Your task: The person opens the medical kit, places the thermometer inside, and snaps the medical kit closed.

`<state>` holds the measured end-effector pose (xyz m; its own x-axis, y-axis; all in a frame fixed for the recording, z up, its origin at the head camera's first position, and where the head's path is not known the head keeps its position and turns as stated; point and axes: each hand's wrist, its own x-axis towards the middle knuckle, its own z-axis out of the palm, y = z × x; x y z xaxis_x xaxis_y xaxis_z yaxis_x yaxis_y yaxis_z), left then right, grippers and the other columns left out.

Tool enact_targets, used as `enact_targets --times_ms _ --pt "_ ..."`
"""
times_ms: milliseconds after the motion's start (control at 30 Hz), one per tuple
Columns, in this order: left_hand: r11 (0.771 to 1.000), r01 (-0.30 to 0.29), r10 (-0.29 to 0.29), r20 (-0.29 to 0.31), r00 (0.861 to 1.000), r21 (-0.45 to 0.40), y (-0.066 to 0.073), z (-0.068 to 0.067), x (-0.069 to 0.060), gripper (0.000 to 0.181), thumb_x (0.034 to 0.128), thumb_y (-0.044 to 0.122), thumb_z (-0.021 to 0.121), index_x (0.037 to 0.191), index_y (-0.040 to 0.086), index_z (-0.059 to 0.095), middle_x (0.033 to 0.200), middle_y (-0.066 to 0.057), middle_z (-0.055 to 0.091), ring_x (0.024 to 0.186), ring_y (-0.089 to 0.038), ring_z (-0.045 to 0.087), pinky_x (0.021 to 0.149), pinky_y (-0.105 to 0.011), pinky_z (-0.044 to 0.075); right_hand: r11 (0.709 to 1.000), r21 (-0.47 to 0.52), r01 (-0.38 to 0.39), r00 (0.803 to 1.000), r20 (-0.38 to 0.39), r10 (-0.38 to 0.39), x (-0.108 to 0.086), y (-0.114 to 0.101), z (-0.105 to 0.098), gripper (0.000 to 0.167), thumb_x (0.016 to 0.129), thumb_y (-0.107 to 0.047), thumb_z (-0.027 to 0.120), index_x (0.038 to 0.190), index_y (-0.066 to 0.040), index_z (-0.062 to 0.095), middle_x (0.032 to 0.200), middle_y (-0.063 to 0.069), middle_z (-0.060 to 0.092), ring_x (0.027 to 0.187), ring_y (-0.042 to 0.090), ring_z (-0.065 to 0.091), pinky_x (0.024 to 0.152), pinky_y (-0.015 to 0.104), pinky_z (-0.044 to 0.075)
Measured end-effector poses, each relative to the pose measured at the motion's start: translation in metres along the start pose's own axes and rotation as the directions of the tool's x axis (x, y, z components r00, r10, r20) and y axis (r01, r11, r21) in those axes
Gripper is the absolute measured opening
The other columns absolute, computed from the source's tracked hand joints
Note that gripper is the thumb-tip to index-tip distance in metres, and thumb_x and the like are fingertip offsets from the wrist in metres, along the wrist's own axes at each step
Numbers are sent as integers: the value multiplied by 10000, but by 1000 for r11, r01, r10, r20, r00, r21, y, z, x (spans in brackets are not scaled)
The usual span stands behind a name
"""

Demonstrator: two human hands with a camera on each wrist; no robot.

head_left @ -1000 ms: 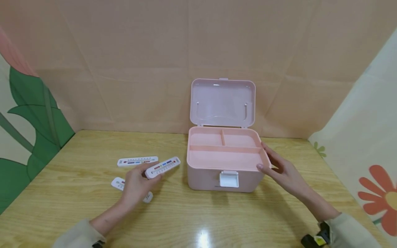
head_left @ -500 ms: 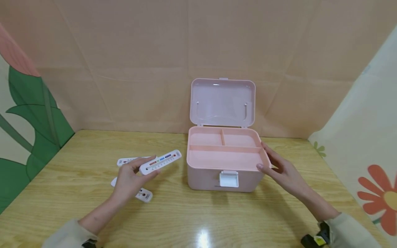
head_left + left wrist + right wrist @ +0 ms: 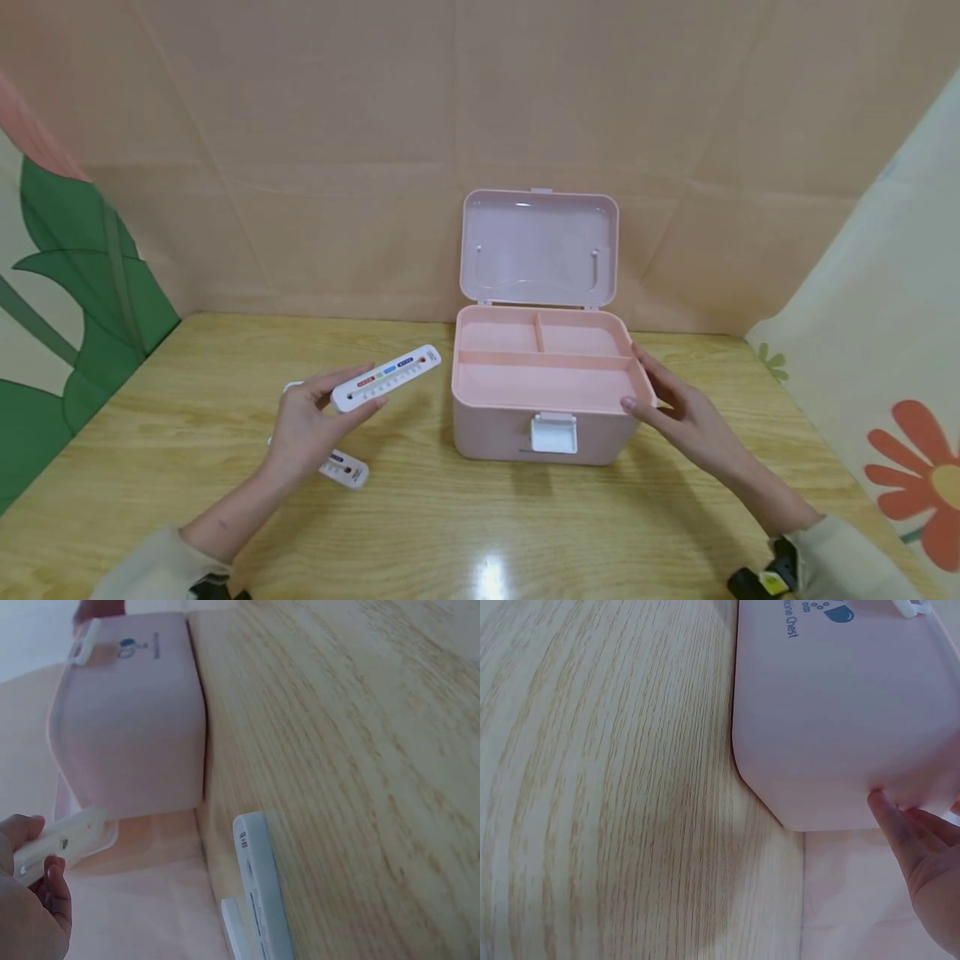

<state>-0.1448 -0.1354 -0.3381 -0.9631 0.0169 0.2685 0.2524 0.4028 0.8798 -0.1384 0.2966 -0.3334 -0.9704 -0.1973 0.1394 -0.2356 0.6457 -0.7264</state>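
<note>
A pale wood-grain table (image 3: pixel 420 533) carries everything. Right of its middle, toward its back edge, stands a pink plastic box (image 3: pixel 487 437) with compartments; its translucent pink lid (image 3: pixel 538 250) is raised toward the back edge. The right hand (image 3: pixel 693 421) grips the box's right side, thumb on the front right corner of the rim, fingers against the wall. The left hand (image 3: pixel 307 429) pinches one end of a white, flat, bar-shaped thermometer (image 3: pixel 386 379), lifted above the table and apart from the box, its free end slanting up toward the box. Two similar white thermometers (image 3: pixel 347 470) lie between the box and the table's left edge, partly hidden by that hand.

Held by one end, the lifted thermometer could pivot or drop if the pinch slackens; an uneven push from the right hand could skid the box or jolt the lid down.
</note>
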Motion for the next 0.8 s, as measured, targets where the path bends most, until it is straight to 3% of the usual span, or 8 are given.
enact_targets --times_ms 400,633,800 --pt "999 -16 15 -21 1000 -39 10 -7 5 424 790 144 790 1185 48 670 1219 -94 651 964 13 591 769 -124 487 1000 4 2 1000 -4 -2 0 -1 -1 717 953 -255 601 1537 -258 185 1572 137 241 1347 434 361 904 408 514" --pt "995 1 -2 -9 1000 -100 17 -13 8 442 789 139 790 1204 56 662 1267 -97 625 798 -51 568 462 -162 377 1000 3 -11 1000 -1 11 0 -2 -1 719 955 -271 598 1537 -261 177 1575 136 232 1349 439 356 917 447 494" --pt "995 -2 3 6 1000 -104 20 -14 9 446 796 158 785 1212 59 657 1258 -94 627 826 -62 582 487 -162 400 1000 -7 -9 1000 -7 9 0 -1 0 722 952 -273 602 1537 -257 180 1571 143 239 1342 440 366 914 443 496"
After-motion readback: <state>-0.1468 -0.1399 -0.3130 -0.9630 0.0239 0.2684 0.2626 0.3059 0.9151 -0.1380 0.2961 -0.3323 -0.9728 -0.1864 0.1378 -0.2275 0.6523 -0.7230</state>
